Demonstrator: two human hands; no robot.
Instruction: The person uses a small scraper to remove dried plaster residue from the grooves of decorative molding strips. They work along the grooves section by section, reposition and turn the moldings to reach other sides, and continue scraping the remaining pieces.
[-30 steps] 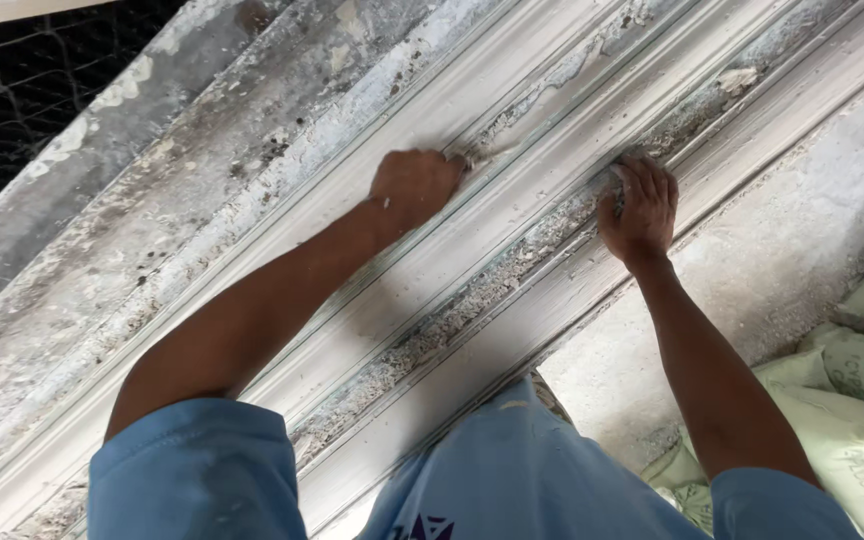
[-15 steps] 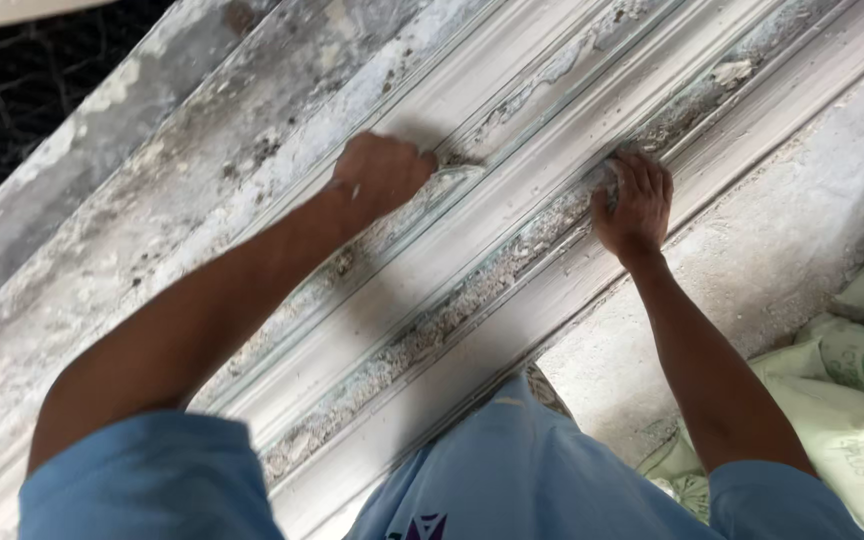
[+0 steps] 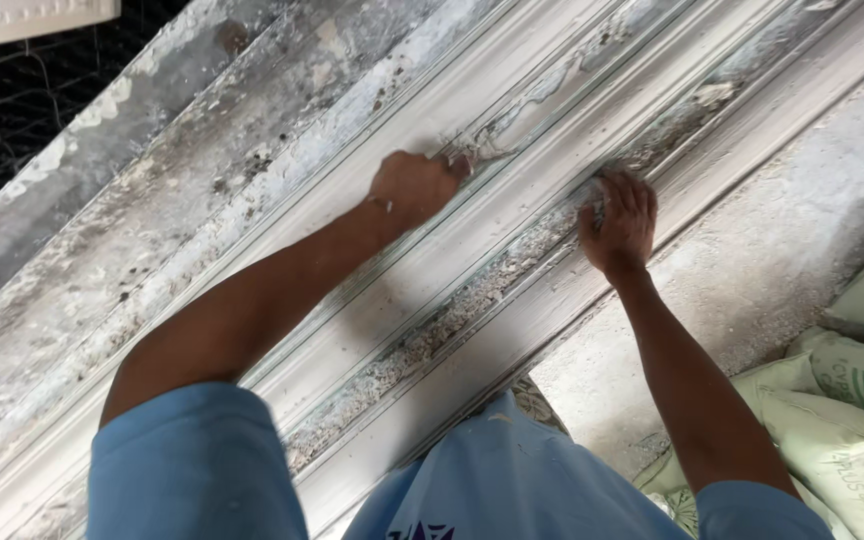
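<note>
A long worktop w/ grey plaster crust runs diagonal, lower left to upper right. Directly on it lies a white moulded cornice, approx. the full length.

One head-worn camera looks steeply down from above the person's shoulders, close in. The long grooved moulding runs diagonally from lower left to upper right of the frame. Blue sleeves fill the bottom edge; sacks sit at lower right.
</note>
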